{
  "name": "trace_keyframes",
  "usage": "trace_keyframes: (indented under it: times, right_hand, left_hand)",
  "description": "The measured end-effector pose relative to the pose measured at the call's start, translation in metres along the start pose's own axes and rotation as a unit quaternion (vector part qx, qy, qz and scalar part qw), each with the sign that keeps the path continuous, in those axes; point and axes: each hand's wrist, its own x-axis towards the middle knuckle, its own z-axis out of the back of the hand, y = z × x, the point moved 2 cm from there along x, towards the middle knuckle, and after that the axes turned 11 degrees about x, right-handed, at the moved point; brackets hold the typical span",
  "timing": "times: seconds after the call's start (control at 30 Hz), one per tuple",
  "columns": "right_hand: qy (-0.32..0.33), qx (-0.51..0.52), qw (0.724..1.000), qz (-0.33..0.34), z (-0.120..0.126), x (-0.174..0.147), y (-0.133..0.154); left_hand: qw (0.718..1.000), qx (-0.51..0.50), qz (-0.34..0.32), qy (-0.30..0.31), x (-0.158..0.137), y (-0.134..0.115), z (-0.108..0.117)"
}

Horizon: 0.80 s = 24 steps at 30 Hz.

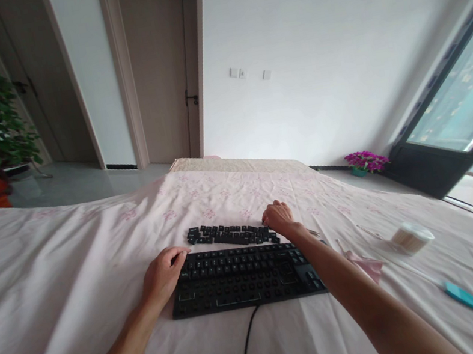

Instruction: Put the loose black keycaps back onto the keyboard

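Observation:
A black keyboard [236, 278] lies on the patterned bed sheet. Its upper rows carry keycaps, while the lower rows show bare switches. Just beyond its far edge, loose black keycaps [231, 236] are spread in uneven rows. My left hand [166, 272] is at the keyboard's far left corner, thumb and fingers closed against the edge. Over the right end of the loose keycaps, my right hand [279, 215] is closed with its fingers bent; a bit of black keycap shows at the fingertips. My right forearm covers part of the keyboard's right side.
A black cable [248, 349] runs from the keyboard toward me. To the right lie a pink cloth [366, 266], a clear tub of thin sticks [412, 237], a thin white stick [369, 232] and a teal object [464, 296]. Purple flowers [366, 161] stand on the floor beyond the sheet.

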Motion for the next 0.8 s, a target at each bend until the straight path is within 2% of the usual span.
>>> trace_keyframes:
  times: [0.17,0.3,0.37,0.5,0.63,0.8]
  right_hand:
    - [-0.017,0.064,0.998,-0.006,0.01,-0.008,-0.002]
    - [-0.018,0.121,0.992,0.008,0.02,-0.027,-0.003]
    - [-0.017,0.151,0.988,0.029,0.022,-0.045,-0.003]
    - [-0.043,0.224,0.967,0.113,0.023,-0.092,0.0]
    - [-0.049,0.203,0.968,0.14,0.021,-0.132,0.003]
    - [-0.068,0.166,0.974,0.139,0.018,-0.151,0.005]
  left_hand:
    - [1.0,0.0,-0.002,-0.006,0.0,-0.001,0.001]
    - [1.0,0.002,-0.003,-0.005,0.0,0.001,0.0]
    - [1.0,0.006,0.002,-0.005,0.0,0.003,-0.001]
    - [1.0,0.011,0.0,-0.006,0.0,0.005,-0.002]
    - [1.0,0.016,0.006,-0.005,0.001,0.005,-0.003]
    - [1.0,0.013,0.007,0.002,0.0,0.004,-0.002]
